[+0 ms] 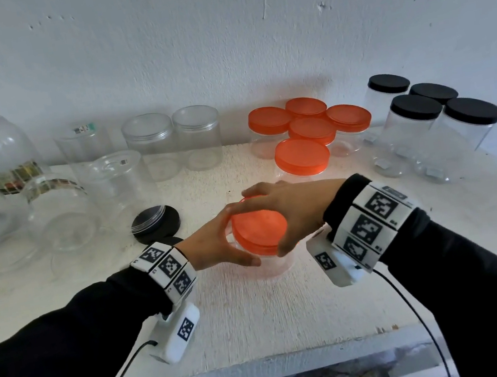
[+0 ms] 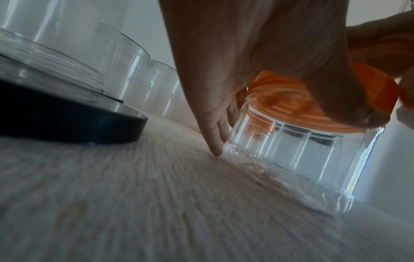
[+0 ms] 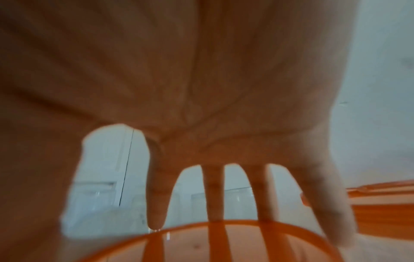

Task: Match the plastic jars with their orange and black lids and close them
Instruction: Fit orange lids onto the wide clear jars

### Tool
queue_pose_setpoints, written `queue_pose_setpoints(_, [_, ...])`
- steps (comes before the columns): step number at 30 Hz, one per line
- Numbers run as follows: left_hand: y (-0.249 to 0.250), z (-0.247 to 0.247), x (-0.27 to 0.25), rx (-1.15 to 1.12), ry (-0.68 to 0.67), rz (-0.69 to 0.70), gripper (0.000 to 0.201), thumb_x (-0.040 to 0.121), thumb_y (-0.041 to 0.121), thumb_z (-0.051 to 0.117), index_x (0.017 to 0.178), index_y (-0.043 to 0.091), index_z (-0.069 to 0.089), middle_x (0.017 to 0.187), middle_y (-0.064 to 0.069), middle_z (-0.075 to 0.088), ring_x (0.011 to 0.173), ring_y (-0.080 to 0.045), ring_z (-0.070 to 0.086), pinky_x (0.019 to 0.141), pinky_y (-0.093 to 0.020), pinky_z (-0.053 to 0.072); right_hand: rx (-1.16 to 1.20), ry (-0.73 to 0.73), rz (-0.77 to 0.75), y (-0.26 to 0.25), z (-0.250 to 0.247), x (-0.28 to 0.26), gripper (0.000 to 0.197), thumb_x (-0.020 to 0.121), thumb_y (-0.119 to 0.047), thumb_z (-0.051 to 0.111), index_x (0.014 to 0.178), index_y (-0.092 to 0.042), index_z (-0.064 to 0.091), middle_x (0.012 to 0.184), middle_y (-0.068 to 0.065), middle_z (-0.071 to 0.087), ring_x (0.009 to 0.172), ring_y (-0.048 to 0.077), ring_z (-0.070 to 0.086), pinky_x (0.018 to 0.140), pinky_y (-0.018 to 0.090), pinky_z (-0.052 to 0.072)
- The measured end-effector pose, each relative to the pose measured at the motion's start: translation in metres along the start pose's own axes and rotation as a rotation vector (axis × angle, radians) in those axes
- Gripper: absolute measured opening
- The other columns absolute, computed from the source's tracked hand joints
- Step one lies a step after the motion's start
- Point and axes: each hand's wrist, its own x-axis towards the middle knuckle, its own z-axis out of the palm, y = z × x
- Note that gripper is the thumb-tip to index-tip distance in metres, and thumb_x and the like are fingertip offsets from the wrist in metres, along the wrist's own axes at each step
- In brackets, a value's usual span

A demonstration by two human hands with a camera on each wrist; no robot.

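At the table's centre stands a clear plastic jar [image 1: 270, 267] with an orange lid [image 1: 257, 229] on its mouth. My left hand [image 1: 225, 241] grips the jar's body from the left, thumb across the near side. In the left wrist view its fingers [image 2: 215, 134] run down the jar [image 2: 291, 159] wall under the orange lid [image 2: 280, 106]. From the right, my right hand [image 1: 287, 211] covers the lid, fingers over the far rim and thumb on the near rim. The right wrist view shows spread fingers [image 3: 156, 203] hooked over the orange lid [image 3: 224, 244].
Several orange-lidded jars [image 1: 296, 129] cluster at the back right, with black-lidded jars [image 1: 419, 113] beyond them. Open clear jars [image 1: 151, 145] line the back and left. A black lid [image 1: 156, 223] lies just left of my left hand. The table's front edge [image 1: 269, 359] is near.
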Motion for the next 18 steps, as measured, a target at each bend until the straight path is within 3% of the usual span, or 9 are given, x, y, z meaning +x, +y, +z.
queue_pose_setpoints(4, [-0.001,-0.001,-0.001,-0.014,-0.008,0.033,0.103,0.053,0.02,0.089,0.137,0.027,0.028,0.13,0.015,0.043,0.124,-0.005,0.041,0.102,-0.023,0.035,-0.097,0.104,0.041,-0.004,0.003,0.004,0.086,0.067,-0.051,0.073,0.137,-0.051,0.024,0.134,-0.004,0.031,0.116,0.024,0.036,0.084,0.036,0.043])
queue_pose_setpoints(8, [0.001,-0.003,-0.002,-0.031,-0.042,0.052,0.094,0.059,0.007,0.085,0.131,0.032,0.03,0.131,0.016,0.046,0.124,0.001,0.042,0.103,-0.021,0.035,-0.122,0.163,0.043,-0.003,0.003,0.004,0.085,0.062,-0.065,0.069,0.135,-0.05,0.027,0.124,-0.002,0.038,0.101,0.021,0.045,0.074,0.032,0.042])
queue_pose_setpoints(12, [0.002,-0.002,-0.002,-0.026,-0.018,0.063,0.096,0.055,0.006,0.086,0.133,0.026,0.033,0.13,0.012,0.049,0.123,-0.001,0.045,0.104,-0.022,0.036,-0.122,0.229,0.037,-0.002,0.006,0.005,0.086,0.061,-0.071,0.065,0.136,-0.045,0.031,0.118,0.0,0.042,0.088,0.017,0.044,0.071,0.03,0.044])
queue_pose_setpoints(18, [0.006,-0.001,-0.004,0.051,0.019,0.037,0.098,0.048,0.02,0.09,0.129,0.025,0.036,0.124,0.009,0.053,0.118,-0.008,0.05,0.102,-0.03,0.041,-0.099,0.335,0.068,0.0,0.018,0.005,0.086,0.063,-0.07,0.064,0.138,-0.038,0.035,0.118,0.002,0.044,0.092,0.02,0.045,0.072,0.03,0.041])
